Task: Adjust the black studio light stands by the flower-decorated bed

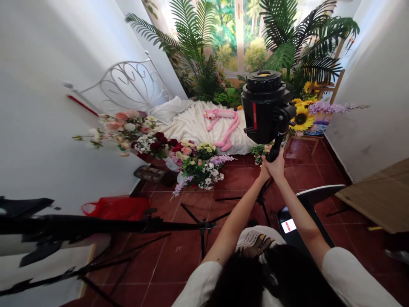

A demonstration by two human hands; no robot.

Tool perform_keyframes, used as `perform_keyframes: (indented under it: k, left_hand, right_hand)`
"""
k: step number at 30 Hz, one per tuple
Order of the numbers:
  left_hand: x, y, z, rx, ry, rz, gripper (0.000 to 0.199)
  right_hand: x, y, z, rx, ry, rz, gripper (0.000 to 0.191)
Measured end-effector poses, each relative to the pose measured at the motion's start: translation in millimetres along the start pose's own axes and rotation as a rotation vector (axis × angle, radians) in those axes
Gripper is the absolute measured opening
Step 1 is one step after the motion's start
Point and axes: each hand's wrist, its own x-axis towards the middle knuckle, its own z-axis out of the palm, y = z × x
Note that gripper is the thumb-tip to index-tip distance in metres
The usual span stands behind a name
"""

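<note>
Both arms reach forward to a black studio light (263, 108) on a stand. My left hand (264, 169) is wrapped round the stand's neck just under the lamp head. Beside it, touching, my right hand (276, 165) grips the same black neck. The lamp head stands upright above the hands, with a red stripe on its side. Behind it a pink plush toy (223, 115) lies on a cream blanket (191, 121) on a bed. The fingers are partly hidden by each other and the light's mount.
Flower bouquets (204, 170) stand before the bed; sunflowers (302, 118) are at right. A tripod (204, 224) and black boom (96, 222) cross the left. A red bag (121, 207) lies on the floor. A chair (319, 192) holding a phone (289, 226) stands at right.
</note>
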Motion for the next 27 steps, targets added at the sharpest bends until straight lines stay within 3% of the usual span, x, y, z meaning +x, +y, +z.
perform_keyframes:
  k: [4, 12, 16, 23, 27]
  left_hand:
    - [-2, -3, 0.1, 0.025, 0.041, -0.037, 0.023]
    - [5, -5, -2.8, 0.146, -0.016, 0.05, 0.025]
    - [6, 3, -7.0, 0.167, -0.034, 0.067, 0.021]
    - [18, 20, 2.8, 0.122, -0.064, 0.051, 0.053]
    - [28, 26, 9.6, 0.094, -0.217, 0.018, 0.073]
  right_hand:
    - [4, -1, 2, -0.035, 0.031, 0.115, 0.059]
    - [33, 1, -26, 0.185, -0.291, -0.082, 0.049]
    - [45, -13, -39, 0.131, -0.311, -0.162, 0.049]
    - [66, -37, -44, 0.114, -0.17, -0.205, 0.05]
    - [75, -46, -49, 0.108, -0.208, -0.25, 0.052]
